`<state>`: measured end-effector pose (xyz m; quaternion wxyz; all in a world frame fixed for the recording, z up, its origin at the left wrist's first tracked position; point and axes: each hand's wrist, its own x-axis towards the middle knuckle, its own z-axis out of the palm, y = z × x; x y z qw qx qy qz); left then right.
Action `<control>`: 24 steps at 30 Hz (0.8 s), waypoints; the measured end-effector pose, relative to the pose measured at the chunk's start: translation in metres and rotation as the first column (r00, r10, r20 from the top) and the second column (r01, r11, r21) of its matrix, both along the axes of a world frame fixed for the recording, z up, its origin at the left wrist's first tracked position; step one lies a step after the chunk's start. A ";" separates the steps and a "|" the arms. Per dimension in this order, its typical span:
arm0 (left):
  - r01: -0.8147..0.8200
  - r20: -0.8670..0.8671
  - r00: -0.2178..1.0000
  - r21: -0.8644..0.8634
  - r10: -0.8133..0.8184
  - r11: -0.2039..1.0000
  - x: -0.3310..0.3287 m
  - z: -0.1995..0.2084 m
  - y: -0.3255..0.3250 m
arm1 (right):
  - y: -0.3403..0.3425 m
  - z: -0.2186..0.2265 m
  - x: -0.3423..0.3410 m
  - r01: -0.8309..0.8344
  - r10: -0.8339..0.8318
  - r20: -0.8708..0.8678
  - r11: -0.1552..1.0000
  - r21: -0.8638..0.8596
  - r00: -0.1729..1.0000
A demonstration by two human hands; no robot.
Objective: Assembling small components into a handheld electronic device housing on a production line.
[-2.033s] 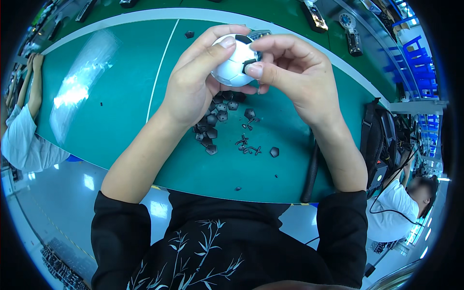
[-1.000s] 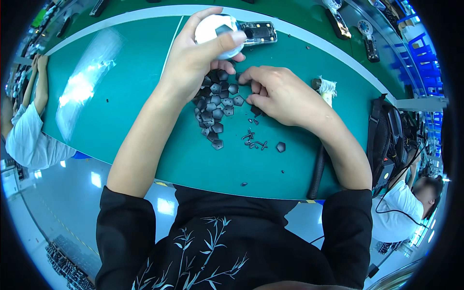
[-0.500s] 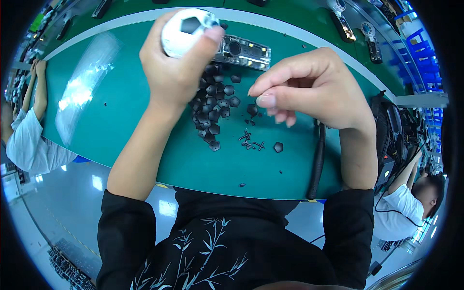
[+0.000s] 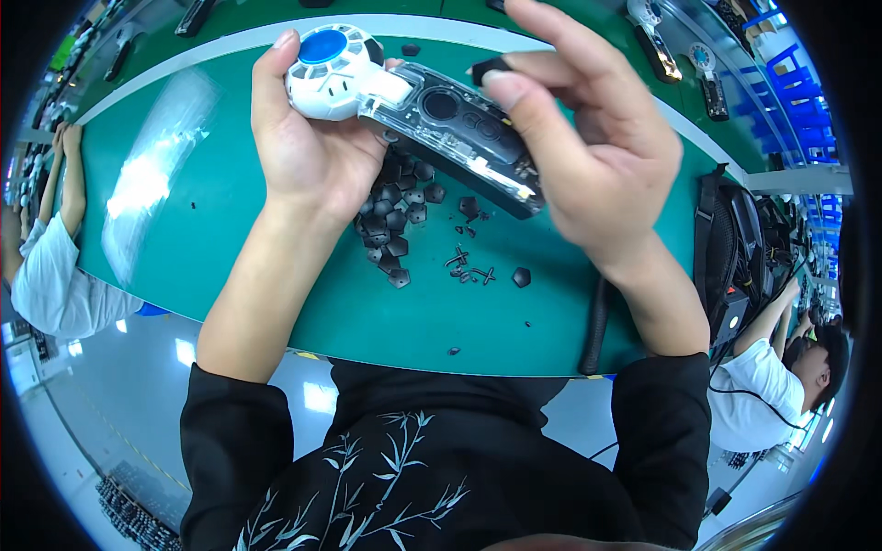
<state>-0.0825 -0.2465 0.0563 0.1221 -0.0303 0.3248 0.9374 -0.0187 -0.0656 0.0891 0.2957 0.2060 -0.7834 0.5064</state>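
Two bare hands above a green table (image 4: pixel 248 248), seen from the head. The left hand (image 4: pixel 317 156) is half closed, palm up, cradling the round white head (image 4: pixel 322 96) of the fan (image 4: pixel 450 129); its thumb lies along the head's outer side. A blue disc (image 4: pixel 323 46) faces up at the center of the head. The fan is raised above the table, its clear and black handle (image 4: pixel 432 115) slanting down toward the right hand (image 4: pixel 597 138). The right hand is partly open: thumb and forefinger are nearly together on a small black piece (image 4: pixel 489 69), the other fingers loosely bent. The handle's far end lies close to the right thumb's base; whether they touch cannot be told.

Below the fan lies a pile of black pentagons (image 4: pixel 395 216). To its right are small black scraps (image 4: pixel 470 271) and a lone pentagon (image 4: pixel 522 276). A black rod (image 4: pixel 594 335) lies partly under the right forearm. At the right edge stands a black bag (image 4: pixel 721 239); on the left is a glossy clear sheet (image 4: pixel 161 174). Co-workers sit at either side, a white sleeve (image 4: pixel 60 271) showing at left.
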 end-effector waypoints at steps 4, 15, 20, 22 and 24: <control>0.042 0.037 0.998 0.062 -0.044 0.997 -0.002 0.003 0.002 | -0.006 -0.018 0.006 0.050 -0.051 0.025 0.997 0.053 0.998; 0.212 -0.039 0.975 -0.132 -0.218 0.968 0.023 0.005 0.015 | -0.017 -0.007 0.013 -0.249 0.287 0.124 0.934 -0.257 0.950; 0.223 -0.254 0.924 -0.252 -0.286 0.942 0.018 0.002 0.012 | -0.013 0.008 0.017 -0.187 0.306 0.375 0.928 -0.323 0.875; 0.209 -0.292 0.915 -0.249 -0.279 0.946 0.022 0.002 0.017 | -0.007 0.017 0.016 -0.124 0.325 0.464 0.903 -0.412 0.824; 0.196 -0.330 0.904 -0.245 -0.271 0.949 0.025 0.002 0.021 | -0.003 0.022 0.014 -0.050 0.350 0.544 0.870 -0.490 0.762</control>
